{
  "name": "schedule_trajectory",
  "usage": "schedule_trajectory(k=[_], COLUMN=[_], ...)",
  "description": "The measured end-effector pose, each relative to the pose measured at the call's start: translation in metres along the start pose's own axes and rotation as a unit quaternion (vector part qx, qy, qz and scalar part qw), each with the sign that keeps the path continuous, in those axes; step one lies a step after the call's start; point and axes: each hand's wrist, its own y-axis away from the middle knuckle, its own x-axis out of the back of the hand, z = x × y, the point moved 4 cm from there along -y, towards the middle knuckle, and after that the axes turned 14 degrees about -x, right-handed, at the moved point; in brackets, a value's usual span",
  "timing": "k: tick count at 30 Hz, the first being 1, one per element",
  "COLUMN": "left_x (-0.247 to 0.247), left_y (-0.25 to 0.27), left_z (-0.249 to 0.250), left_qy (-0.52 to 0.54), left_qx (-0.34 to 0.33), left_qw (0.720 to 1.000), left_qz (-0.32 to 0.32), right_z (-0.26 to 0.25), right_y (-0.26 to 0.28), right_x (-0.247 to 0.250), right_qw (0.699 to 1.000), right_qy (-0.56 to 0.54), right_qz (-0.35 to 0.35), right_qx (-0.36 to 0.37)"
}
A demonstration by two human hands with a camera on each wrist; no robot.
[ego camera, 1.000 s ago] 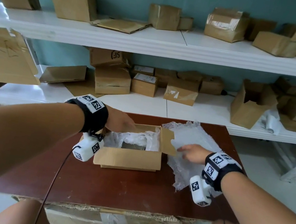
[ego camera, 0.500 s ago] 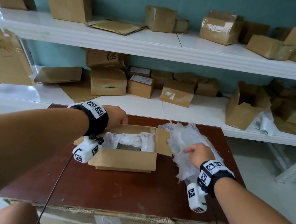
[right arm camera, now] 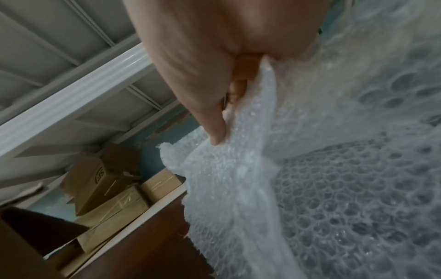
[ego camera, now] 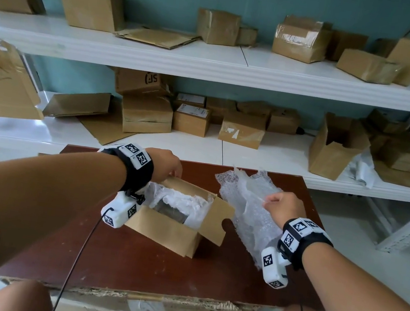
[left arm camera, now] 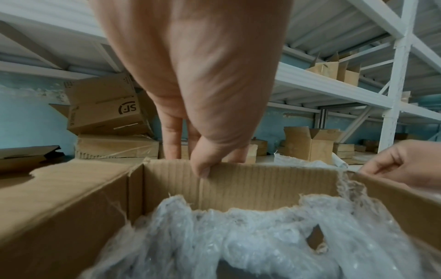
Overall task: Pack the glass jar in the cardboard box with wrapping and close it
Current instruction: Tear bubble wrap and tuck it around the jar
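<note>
Your brown table (ego camera: 127, 264) carries the open cardboard box (ego camera: 165, 229), tilted, its right flap (ego camera: 218, 219) folded outward. Just right of the box, a loose sheet of bubble wrap (ego camera: 247, 205) rises off the table, pinched between your right hand's (ego camera: 280, 206) thumb and fingers. Your left hand (ego camera: 167, 165) grips the box's far wall, thumb (left arm camera: 203, 166) inside, fingers behind. More bubble wrap lines the box around a dark shape (ego camera: 171, 210); you cannot tell whether that is the glass jar.
</note>
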Motion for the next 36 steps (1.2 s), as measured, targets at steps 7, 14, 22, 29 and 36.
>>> schedule_trajectory(k=[7,14,22,29,36], left_x=[0.009,0.017,0.047,0.056,0.073], left_y=[0.003,0.002,0.010,0.011,0.018], left_z=[0.012,0.035,0.064,0.086,0.073], left_qy=[0.099,0.128,0.249,0.796,0.810], left_qx=[0.011,-0.010,-0.055,-0.025,0.020], left_qw=[0.993,0.986,0.950,0.599,0.529], left_qz=[0.061,0.104,0.180,0.080,0.252], right_z=[-0.001,0.003,-0.020,-0.103,-0.157], right_y=[0.010,0.017,0.033,0.087,0.145], right_x=[0.008,0.018,0.063,0.086,0.057], right_qw=[0.999,0.990,0.980,0.967,0.913], right_qy=[-0.042,-0.116,-0.187,-0.195,-0.236], right_qz=[-0.010,0.018,0.075,0.013,-0.190], right_qx=[-0.014,-0.080,0.003,0.165,0.272])
